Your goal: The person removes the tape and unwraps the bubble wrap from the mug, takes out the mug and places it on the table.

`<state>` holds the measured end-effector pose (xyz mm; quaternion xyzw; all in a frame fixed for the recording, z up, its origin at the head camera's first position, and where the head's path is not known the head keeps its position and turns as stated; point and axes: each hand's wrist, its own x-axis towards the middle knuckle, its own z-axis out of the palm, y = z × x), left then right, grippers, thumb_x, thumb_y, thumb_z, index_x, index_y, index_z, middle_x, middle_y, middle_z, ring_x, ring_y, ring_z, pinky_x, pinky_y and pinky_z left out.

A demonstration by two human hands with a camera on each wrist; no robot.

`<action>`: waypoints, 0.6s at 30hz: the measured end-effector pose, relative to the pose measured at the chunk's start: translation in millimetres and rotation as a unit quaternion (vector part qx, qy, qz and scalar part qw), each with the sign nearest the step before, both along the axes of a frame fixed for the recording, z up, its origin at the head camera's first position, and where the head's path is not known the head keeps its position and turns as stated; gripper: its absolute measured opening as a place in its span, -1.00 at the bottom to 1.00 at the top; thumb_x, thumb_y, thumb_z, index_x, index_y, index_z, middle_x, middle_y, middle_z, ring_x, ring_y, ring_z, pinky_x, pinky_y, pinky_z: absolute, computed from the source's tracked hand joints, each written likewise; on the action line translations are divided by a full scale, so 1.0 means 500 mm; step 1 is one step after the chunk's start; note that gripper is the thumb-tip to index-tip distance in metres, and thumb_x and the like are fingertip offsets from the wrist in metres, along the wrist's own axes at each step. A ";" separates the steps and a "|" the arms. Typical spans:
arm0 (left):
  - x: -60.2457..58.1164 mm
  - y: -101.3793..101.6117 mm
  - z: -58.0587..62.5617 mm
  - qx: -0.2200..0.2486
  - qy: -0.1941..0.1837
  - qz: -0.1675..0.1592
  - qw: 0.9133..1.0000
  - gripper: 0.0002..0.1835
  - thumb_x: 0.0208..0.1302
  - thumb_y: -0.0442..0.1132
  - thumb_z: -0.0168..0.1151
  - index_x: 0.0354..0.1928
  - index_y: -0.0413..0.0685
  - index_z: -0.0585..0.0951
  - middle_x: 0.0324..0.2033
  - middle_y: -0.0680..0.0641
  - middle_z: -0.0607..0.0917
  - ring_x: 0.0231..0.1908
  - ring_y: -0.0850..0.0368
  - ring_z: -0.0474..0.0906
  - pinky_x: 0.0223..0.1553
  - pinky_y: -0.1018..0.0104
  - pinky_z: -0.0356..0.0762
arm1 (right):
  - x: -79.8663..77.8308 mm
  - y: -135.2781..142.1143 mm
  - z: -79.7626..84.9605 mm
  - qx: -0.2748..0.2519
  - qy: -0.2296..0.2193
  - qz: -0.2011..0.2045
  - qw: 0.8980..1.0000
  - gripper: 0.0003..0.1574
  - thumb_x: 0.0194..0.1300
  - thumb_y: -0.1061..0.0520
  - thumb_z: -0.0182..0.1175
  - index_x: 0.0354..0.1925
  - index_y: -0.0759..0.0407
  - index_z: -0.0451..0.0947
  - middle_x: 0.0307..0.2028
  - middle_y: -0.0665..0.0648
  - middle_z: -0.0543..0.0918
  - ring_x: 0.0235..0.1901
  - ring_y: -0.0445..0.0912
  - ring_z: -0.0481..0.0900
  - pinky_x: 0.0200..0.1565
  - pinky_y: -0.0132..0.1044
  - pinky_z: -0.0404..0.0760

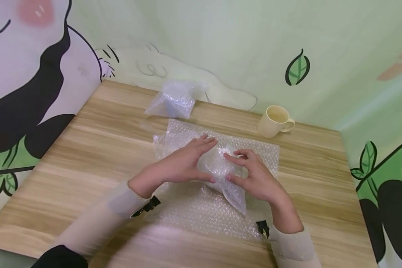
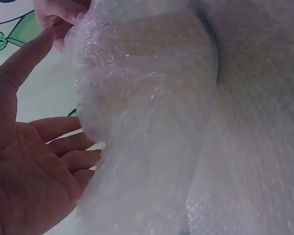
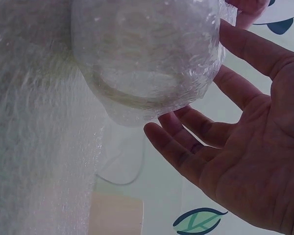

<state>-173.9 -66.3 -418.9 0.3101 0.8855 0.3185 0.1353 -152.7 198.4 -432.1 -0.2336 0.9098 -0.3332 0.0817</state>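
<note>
One bubble-wrapped bundle (image 1: 215, 163) lies at the centre of the head view on a bubble-wrap sheet (image 1: 201, 216), between the left hand (image 1: 182, 160), fingers loosely extended, and the right hand (image 1: 259, 178), fingers slightly bent; neither is clenched. A yellow mug (image 1: 270, 124) stands upper right; a wrapped parcel (image 1: 174, 98) sits upper left of centre. Left wrist: relaxed fingers at lower left reach the wrap's edge. Right wrist: loose fingers at right touch the bundle, upper centre.

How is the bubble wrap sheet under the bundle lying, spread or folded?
Spread: in the head view, the sheet lies flat on the table, reaching past the wrapped bundle on its near and far sides.
</note>
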 end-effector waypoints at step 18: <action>-0.009 0.036 -0.035 -0.100 0.063 -0.024 0.993 0.24 0.20 0.32 0.40 0.63 -0.27 -0.01 0.63 -0.24 0.06 0.63 -0.14 -0.01 0.61 -0.23 -0.08 | -0.004 0.006 -0.007 -0.013 0.006 0.001 1.000 -0.24 0.29 0.04 0.46 0.42 -0.07 0.51 0.37 0.25 0.41 0.36 0.21 0.36 0.31 0.24 0.41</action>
